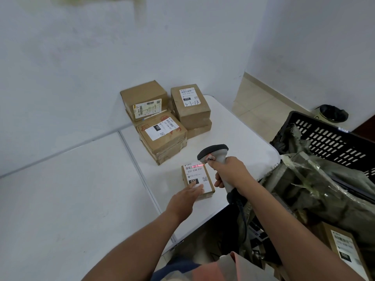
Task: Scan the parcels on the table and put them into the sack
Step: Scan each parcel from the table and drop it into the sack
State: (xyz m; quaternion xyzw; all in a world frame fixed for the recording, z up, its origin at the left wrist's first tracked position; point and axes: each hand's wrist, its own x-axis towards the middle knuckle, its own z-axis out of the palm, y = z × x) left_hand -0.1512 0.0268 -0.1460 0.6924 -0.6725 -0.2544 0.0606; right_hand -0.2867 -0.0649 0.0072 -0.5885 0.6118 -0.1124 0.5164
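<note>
Cardboard parcel (197, 180) under flat left hand (187, 196), right hand (229, 175) gripping scanner (216, 157), cable hidden

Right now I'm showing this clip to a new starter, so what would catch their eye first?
Most likely the red scan line across the barcode of the small parcel near the table's front edge: the right hand grips the scanner over it, while the left hand rests straight fingers on it. Next, the stacked parcels at the table's far side, then the sack on the right.
</note>
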